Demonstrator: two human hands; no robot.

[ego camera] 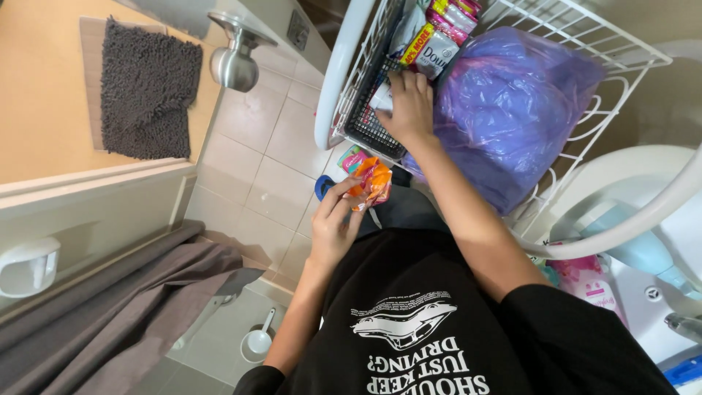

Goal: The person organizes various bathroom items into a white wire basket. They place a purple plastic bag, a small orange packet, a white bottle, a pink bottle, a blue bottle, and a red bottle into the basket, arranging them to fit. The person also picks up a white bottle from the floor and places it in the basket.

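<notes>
Looking down your own front, you see a black shirt with a white printed design, and two bare arms reaching away from you over a tiled bathroom floor (256, 157).

Nearest, your left hand (333, 227) is closed around one small orange packet (373, 181), pinched between thumb and fingertips and held just below the near edge of a white wire rack (585, 22). One blue object shows just behind that hand, and one small pink and green packet (353, 157) lies just beyond it; what either one is, you cannot tell.

Farther out, your right hand (408, 110) lies palm down with fingers spread inside one black mesh basket (369, 128) at the rack's near left corner. The fingertips touch a white packet there; whether they grip it cannot be told. Just past the fingers, toward the rack's far edge, stand several packets in white, yellow and pink, too crowded to count.

Filling the right half of the rack is one large bundle of purple plastic bag (512, 102), touching your right wrist.

To your right, near the picture's lower edge, is one pink bottle (592, 281) beside a white basin.

To your left hangs one grey curtain (110, 307), with one white scoop (257, 342) on the floor beside it. Farthest left, one dark grey shaggy mat (146, 88) lies beyond a doorway, and one silver door knob (234, 62) juts out near it.
</notes>
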